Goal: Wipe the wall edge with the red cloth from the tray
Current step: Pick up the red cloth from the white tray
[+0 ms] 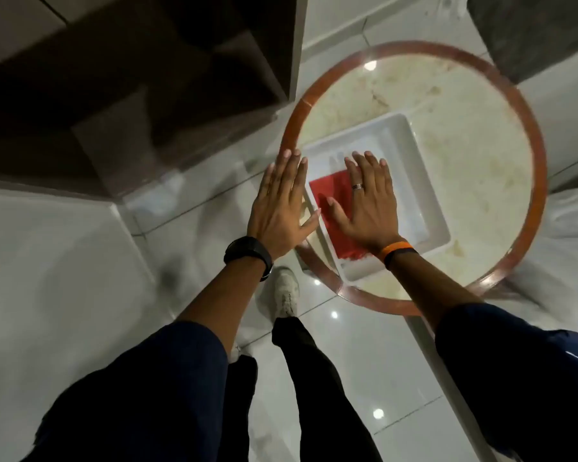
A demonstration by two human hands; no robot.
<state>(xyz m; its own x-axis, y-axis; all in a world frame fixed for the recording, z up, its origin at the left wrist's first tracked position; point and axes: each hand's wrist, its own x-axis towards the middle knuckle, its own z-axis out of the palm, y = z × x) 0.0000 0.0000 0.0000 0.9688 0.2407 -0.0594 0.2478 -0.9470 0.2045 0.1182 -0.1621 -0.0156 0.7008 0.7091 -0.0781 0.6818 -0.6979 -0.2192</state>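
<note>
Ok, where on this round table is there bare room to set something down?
Free: the round table right of and beyond the white tray, out to its red rim. Crowded: the tray's near part, where the red cloth lies under the right hand.

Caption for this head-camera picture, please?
Both open hands, left and right, above a red cloth in a white tray.

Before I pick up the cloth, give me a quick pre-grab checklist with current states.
1. Red cloth lies in the white tray: ok.
2. Tray sits fully on the round table: ok.
3. Right hand is over the cloth, fingers flat: ok.
4. Cloth gripped: not ok, neither hand has closed on it.
5. Left hand free, open beside the tray: ok.
6. Right palm touching cloth: cannot tell.
</note>
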